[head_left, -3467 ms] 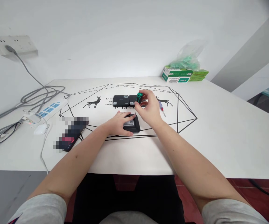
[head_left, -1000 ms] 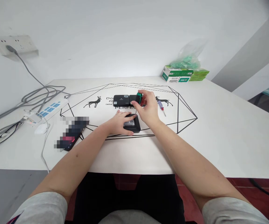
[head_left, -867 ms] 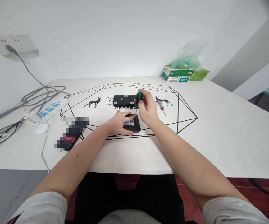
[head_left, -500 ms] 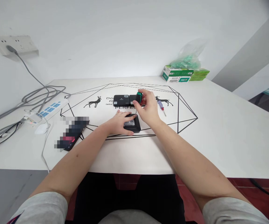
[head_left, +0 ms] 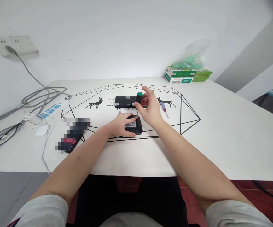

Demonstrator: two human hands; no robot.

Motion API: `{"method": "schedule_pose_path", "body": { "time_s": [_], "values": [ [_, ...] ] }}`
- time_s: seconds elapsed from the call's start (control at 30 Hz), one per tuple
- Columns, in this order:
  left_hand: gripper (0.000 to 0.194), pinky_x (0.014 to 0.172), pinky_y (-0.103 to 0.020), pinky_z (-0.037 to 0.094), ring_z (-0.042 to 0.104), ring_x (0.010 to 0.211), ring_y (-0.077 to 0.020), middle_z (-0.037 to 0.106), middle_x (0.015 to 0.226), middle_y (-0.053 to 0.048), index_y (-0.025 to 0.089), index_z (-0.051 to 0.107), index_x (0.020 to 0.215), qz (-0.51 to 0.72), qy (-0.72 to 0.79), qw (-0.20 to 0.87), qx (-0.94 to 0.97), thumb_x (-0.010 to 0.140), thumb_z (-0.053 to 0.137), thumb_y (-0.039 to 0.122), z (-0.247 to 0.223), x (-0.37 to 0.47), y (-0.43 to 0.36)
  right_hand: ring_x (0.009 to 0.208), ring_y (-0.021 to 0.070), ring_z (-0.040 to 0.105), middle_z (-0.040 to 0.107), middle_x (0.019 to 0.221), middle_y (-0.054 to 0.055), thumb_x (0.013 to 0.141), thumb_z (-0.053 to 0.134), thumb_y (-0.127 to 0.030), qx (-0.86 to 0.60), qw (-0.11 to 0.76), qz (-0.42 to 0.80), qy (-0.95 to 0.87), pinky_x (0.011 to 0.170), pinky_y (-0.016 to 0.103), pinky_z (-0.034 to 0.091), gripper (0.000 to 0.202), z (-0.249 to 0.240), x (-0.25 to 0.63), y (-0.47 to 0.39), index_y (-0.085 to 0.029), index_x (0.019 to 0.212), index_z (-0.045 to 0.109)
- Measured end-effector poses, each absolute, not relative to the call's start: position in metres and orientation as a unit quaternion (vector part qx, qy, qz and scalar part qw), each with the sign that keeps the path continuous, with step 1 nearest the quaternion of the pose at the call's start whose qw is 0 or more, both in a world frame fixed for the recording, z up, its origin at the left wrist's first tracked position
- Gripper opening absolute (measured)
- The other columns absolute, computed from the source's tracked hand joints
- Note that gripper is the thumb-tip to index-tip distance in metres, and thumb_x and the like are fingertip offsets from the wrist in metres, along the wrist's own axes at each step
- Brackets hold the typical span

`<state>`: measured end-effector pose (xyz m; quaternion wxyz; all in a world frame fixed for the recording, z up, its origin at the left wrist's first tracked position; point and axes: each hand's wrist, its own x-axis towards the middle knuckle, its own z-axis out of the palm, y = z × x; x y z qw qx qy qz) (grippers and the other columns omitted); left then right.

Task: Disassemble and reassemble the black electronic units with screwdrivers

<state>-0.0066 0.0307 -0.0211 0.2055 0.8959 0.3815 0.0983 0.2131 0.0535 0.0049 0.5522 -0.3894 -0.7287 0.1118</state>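
Note:
A screwdriver (head_left: pixel 139 98) with a green-and-black handle stands nearly upright, its thin shaft pointing down at the far right corner of a flat black box (head_left: pixel 138 126). My right hand (head_left: pixel 151 109) is closed on the handle, with the index finger lifted away from its top. My left hand (head_left: pixel 120 125) grips the box, fingers along its far side and thumb at the near edge. A pale label shows on the box top, partly covered by the hand. The shaft's tip is too small to make out.
Two more black boxes, one (head_left: pixel 123 101) partly beside the other (head_left: pixel 133 100), lie behind my hands. A purple-handled screwdriver (head_left: pixel 163 107) rests to the right. Leftward are a phone (head_left: pixel 79 134), a power strip (head_left: pixel 53 110) and cables. Green-and-white cartons (head_left: pixel 181 73) stand at the back.
The screwdriver handle has come more upright and shifted slightly left. My right index finger has risen off the handle. The left hand and the box have stayed in place.

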Motion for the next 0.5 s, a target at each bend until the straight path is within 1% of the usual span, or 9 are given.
{"method": "schedule_pose_path", "body": {
  "time_s": [0.07,0.13,0.17,0.23,0.3,0.37,0.43,0.5],
  "values": [
    [0.102,0.134,-0.076,-0.002,0.031,0.165,-0.0480,0.032,0.182,-0.014,0.032,0.044,0.174,0.096,0.379,0.200,0.898,0.088,0.081,0.073,-0.0225,-0.0066,0.0319,0.097,0.0253,0.073,0.069,0.127,0.009,0.099,0.058,-0.026,-0.375,0.551,0.152,-0.730,0.093,0.054,0.069,0.061,0.0051,0.2124,0.0515,-0.033,0.158,0.044],
    [0.102,0.134,-0.076,-0.003,0.031,0.165,-0.0476,0.032,0.182,-0.014,0.032,0.043,0.174,0.095,0.378,0.197,0.900,0.089,0.080,0.073,-0.0231,-0.0064,0.0328,0.103,0.0264,0.075,0.070,0.131,0.009,0.100,0.052,-0.023,-0.367,0.546,0.169,-0.734,0.096,0.055,0.069,0.056,0.0062,0.2117,0.0498,-0.033,0.155,0.048],
    [0.101,0.134,-0.076,-0.003,0.031,0.165,-0.0474,0.032,0.182,-0.013,0.033,0.043,0.174,0.095,0.377,0.197,0.900,0.089,0.080,0.073,-0.0231,-0.0063,0.0329,0.107,0.0274,0.075,0.071,0.132,0.009,0.100,0.052,-0.024,-0.367,0.545,0.165,-0.736,0.097,0.056,0.069,0.054,0.0068,0.2115,0.0495,-0.033,0.153,0.051],
    [0.101,0.134,-0.076,-0.002,0.031,0.165,-0.0474,0.032,0.182,-0.013,0.034,0.043,0.174,0.094,0.377,0.196,0.900,0.089,0.080,0.074,-0.0225,-0.0063,0.0324,0.110,0.0292,0.073,0.070,0.134,0.010,0.099,0.057,-0.029,-0.370,0.546,0.138,-0.739,0.092,0.055,0.071,0.050,0.0079,0.2117,0.0500,-0.031,0.149,0.055],
    [0.101,0.134,-0.076,0.000,0.031,0.165,-0.0474,0.032,0.182,-0.015,0.033,0.043,0.174,0.092,0.380,0.195,0.900,0.089,0.080,0.074,-0.0214,-0.0064,0.0314,0.104,0.0290,0.072,0.069,0.131,0.012,0.095,0.067,-0.035,-0.380,0.549,0.108,-0.737,0.085,0.053,0.072,0.053,0.0084,0.2125,0.0518,-0.029,0.147,0.058],
    [0.101,0.134,-0.076,0.001,0.031,0.165,-0.0474,0.032,0.182,-0.017,0.031,0.043,0.174,0.092,0.383,0.193,0.899,0.089,0.080,0.073,-0.0205,-0.0066,0.0303,0.097,0.0274,0.071,0.070,0.127,0.012,0.091,0.073,-0.035,-0.390,0.545,0.090,-0.736,0.083,0.053,0.072,0.055,0.0084,0.2137,0.0535,-0.029,0.144,0.061],
    [0.101,0.134,-0.075,0.001,0.031,0.165,-0.0474,0.033,0.182,-0.017,0.031,0.044,0.174,0.093,0.384,0.192,0.899,0.089,0.080,0.073,-0.0200,-0.0067,0.0297,0.095,0.0265,0.073,0.071,0.127,0.010,0.092,0.070,-0.032,-0.391,0.539,0.101,-0.739,0.087,0.054,0.072,0.055,0.0083,0.2148,0.0540,-0.030,0.146,0.061],
    [0.101,0.135,-0.075,0.001,0.033,0.164,-0.0472,0.033,0.182,-0.016,0.032,0.043,0.174,0.095,0.380,0.191,0.900,0.090,0.080,0.073,-0.0202,-0.0065,0.0298,0.099,0.0268,0.076,0.073,0.132,0.009,0.096,0.062,-0.028,-0.380,0.535,0.141,-0.742,0.094,0.056,0.071,0.057,0.0085,0.2151,0.0530,-0.032,0.153,0.056]
  ]
}}
